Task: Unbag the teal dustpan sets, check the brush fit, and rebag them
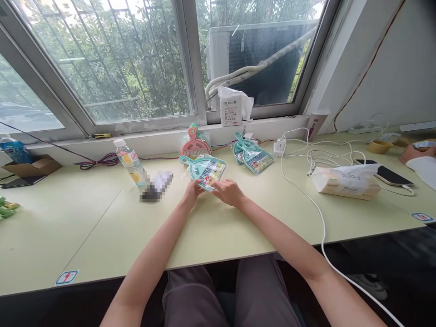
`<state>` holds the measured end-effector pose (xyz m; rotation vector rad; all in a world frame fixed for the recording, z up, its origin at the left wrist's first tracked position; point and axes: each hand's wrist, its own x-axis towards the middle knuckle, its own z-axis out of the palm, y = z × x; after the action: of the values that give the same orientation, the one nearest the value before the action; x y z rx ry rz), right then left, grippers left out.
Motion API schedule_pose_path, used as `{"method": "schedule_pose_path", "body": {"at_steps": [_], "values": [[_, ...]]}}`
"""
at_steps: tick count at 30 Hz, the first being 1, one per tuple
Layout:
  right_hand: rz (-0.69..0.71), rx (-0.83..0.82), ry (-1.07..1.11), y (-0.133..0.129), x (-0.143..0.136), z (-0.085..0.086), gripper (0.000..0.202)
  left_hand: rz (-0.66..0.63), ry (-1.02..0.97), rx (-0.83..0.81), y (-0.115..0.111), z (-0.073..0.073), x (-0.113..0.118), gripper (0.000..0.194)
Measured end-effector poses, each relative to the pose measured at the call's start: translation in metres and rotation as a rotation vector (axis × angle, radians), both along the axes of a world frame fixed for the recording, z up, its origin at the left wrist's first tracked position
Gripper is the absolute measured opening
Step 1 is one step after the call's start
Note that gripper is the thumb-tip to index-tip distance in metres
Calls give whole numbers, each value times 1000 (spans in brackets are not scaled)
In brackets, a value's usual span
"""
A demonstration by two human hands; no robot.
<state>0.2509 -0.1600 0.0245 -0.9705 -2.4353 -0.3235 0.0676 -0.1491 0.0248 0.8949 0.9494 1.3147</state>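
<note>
A packaged mini dustpan and brush set [208, 170], mint green with a colourful label, is held over the table between both hands. My left hand [193, 192] grips its lower left edge, with the fingers partly hidden under it. My right hand [229, 191] closes on its lower right corner, thumb on top near the label. Just behind stands a stack of similar sets with a pink dustpan [195, 144] in front, wrapped in clear plastic. To the right lie more mint green dustpan sets [254, 156], overlapping each other.
A drink bottle [130, 162] stands to the left, beside a blurred-out patch. On the right are a tissue pack [347, 182], white cables [327, 159], a phone [386, 173] and a tape roll [379, 146]. Another person's hand [410, 154] shows at the right edge. A white box [231, 109] sits on the sill.
</note>
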Motion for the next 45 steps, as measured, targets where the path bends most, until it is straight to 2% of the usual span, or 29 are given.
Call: {"method": "schedule_pose_path", "body": {"at_steps": [3, 5, 9, 12, 15, 17, 19, 23, 26, 28, 33, 37, 40, 45], "values": [[-179, -209, 151, 7, 8, -2, 34, -17, 26, 87, 5, 1, -15, 41], [-222, -405, 323, 13, 10, -5, 39, -60, 68, 153, 4, 3, -23, 51], [-122, -818, 935, 27, 12, -11, 51, -167, 68, 176, -2, 6, -27, 59], [-71, -1031, 1292, 32, 15, -7, 38, -213, 54, 134, -5, 8, -22, 56], [-73, -1115, 1451, 31, 20, 0, 20, -215, 46, 79, -7, 8, -17, 51], [-128, -1132, 1490, 29, 23, 4, 13, -210, 34, 64, -6, 6, -16, 52], [-168, -1140, 1486, 27, 25, 7, 15, -207, 18, 70, -5, 5, -16, 56], [-108, -1212, 1364, 25, 25, 8, 30, -221, 7, 86, -5, 4, -18, 62], [-63, -1313, 1289, 23, 23, 8, 28, -244, 10, 102, -5, 4, -17, 64], [-97, -1329, 1245, 22, 24, 9, 25, -267, 22, 109, -6, 4, -16, 66], [-303, -1088, 1144, 25, 38, 17, 16, -286, 67, 106, -8, 4, -15, 67], [-359, -993, 1078, 31, 57, 24, 17, -303, 82, 136, -8, 4, -14, 69], [-328, -1011, 1069, 34, 63, 24, 19, -290, 82, 145, -6, 3, -15, 70], [-111, -1141, 1277, 35, 51, 12, 16, -311, 57, 148, -5, 2, -17, 68]]}}
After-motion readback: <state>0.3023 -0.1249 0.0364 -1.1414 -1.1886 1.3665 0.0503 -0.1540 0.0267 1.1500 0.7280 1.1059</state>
